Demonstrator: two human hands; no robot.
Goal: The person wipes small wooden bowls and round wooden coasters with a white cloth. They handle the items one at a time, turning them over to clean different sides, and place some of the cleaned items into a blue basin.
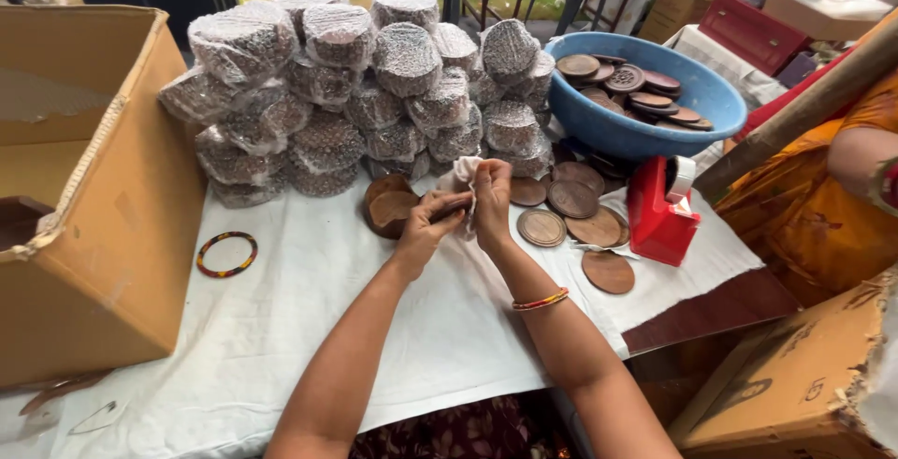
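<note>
The left hand (426, 225) grips a round wooden disc (449, 208). The right hand (491, 199) clenches a white cloth (460, 176) against it, above the white-covered bench (309, 300), near loose discs (571, 216).

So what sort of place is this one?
Probably a small craft packing or finishing spot, partly outdoors. A pile of plastic-wrapped stacks sits on the cloth-covered table, a blue basin holds carved wooden discs, with cardboard boxes alongside.
</note>
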